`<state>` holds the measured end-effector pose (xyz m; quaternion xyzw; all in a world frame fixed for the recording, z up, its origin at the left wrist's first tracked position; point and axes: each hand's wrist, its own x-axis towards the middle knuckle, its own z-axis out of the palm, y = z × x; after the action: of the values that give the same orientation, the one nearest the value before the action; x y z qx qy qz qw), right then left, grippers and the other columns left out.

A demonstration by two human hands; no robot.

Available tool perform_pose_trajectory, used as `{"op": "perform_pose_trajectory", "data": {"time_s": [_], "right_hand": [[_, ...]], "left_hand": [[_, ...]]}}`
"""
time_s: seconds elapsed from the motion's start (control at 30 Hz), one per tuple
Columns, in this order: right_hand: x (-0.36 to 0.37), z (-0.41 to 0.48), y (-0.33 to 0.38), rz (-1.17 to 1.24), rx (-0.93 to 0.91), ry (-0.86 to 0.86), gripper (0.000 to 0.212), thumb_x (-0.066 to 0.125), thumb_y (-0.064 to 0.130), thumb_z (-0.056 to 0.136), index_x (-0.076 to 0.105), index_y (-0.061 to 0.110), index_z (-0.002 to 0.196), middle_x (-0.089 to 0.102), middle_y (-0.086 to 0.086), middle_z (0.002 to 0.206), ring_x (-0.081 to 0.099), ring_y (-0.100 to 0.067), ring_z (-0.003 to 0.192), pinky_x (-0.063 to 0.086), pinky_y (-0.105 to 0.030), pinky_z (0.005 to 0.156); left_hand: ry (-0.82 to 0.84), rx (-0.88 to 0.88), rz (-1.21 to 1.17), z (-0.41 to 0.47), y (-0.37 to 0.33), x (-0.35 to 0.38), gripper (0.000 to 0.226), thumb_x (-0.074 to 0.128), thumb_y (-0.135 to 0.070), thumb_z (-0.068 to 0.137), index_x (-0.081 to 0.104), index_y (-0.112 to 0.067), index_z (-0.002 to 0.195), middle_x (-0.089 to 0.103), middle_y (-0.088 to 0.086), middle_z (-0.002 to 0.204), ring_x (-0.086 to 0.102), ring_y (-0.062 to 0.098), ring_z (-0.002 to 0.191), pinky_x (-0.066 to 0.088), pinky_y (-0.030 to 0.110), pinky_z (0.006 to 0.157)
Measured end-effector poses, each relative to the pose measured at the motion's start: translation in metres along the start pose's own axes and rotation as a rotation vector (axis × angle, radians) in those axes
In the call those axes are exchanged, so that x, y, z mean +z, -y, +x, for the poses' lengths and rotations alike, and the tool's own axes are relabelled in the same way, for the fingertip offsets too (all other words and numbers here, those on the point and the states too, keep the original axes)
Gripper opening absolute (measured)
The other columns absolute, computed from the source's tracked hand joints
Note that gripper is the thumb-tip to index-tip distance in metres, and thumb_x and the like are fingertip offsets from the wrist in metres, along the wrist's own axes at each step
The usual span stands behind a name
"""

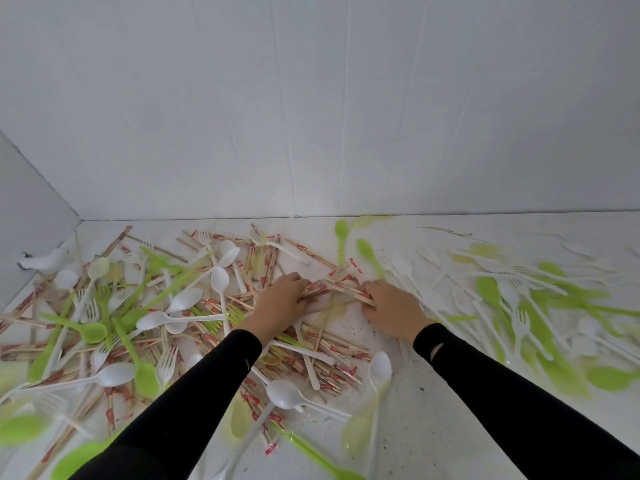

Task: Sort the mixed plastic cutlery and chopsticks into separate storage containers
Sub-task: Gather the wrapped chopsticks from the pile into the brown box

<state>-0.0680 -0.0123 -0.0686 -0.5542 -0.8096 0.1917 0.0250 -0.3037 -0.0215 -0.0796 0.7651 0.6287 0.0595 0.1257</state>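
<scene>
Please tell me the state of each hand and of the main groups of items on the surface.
left hand: closed on chopstick bundle
right hand: closed on the same bundle
chopsticks: loose, still wrapped
white spoons: scattered, unsorted
green spoons: scattered, unsorted

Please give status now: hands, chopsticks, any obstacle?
Left hand and right hand both gripping one chopstick bundle. No containers in view. Spoons and forks mixed all around.

No legible text anywhere. Chopstick wrappers [313,291] carry red printed marks, too small and blurred to read. No numbers, brands or signs discernible.
</scene>
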Motion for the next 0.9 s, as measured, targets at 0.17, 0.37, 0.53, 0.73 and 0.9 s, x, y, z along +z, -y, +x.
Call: {"op": "perform_pose_trajectory", "data": {"time_s": [0.17,0.37,0.53,0.73,0.9], "right_hand": [[-0.011,-0.002,-0.025,0.014,0.106,-0.021,0.020,0.045,0.029,0.099,0.052,0.024,0.117,0.061,0.003,0.100,0.056,-0.019,0.085,0.043,-0.031,0.070],[-0.023,0.005,-0.027,0.032,0.170,-0.133,0.026,0.035,0.036,0.104,0.050,0.018,0.094,0.058,0.001,0.075,0.058,-0.023,0.069,0.034,-0.030,0.054],[-0.028,0.033,0.006,0.122,0.089,-0.165,0.032,0.033,0.032,0.106,0.051,0.013,0.086,0.059,-0.002,0.073,0.054,-0.023,0.063,0.036,-0.032,0.055],[-0.005,0.073,0.045,0.118,0.026,-0.017,0.021,0.038,0.017,0.103,0.056,0.016,0.091,0.048,-0.005,0.106,0.052,-0.024,0.077,0.043,-0.033,0.065],[0.009,0.084,0.052,-0.070,0.024,0.012,0.048,0.037,-0.002,0.095,0.045,0.012,0.140,0.039,-0.001,0.143,0.062,-0.027,0.096,0.047,-0.031,0.068]], "left_hand": [[-0.100,-0.118,-0.049,0.003,0.011,-0.018,0.016,0.051,-0.027,0.097,0.056,-0.012,0.102,0.049,-0.001,0.091,0.055,0.027,0.096,0.044,0.036,0.066],[-0.141,-0.273,-0.217,-0.005,0.029,-0.048,0.040,0.047,-0.052,0.098,0.052,-0.022,0.124,0.060,-0.001,0.089,0.063,0.029,0.090,0.043,0.032,0.065],[-0.240,-0.249,-0.859,-0.017,0.024,-0.066,0.015,0.047,-0.034,0.103,0.055,-0.029,0.115,0.065,-0.010,0.100,0.061,0.003,0.096,0.042,0.021,0.081],[-0.260,-0.258,-1.140,-0.027,0.016,-0.072,0.031,0.047,-0.035,0.103,0.054,-0.025,0.131,0.058,-0.029,0.115,0.049,-0.022,0.104,0.039,0.005,0.087],[-0.340,-0.228,-1.164,-0.036,0.018,-0.062,0.035,0.048,-0.036,0.102,0.056,-0.024,0.134,0.059,-0.025,0.125,0.048,-0.028,0.105,0.038,-0.005,0.081]]}}
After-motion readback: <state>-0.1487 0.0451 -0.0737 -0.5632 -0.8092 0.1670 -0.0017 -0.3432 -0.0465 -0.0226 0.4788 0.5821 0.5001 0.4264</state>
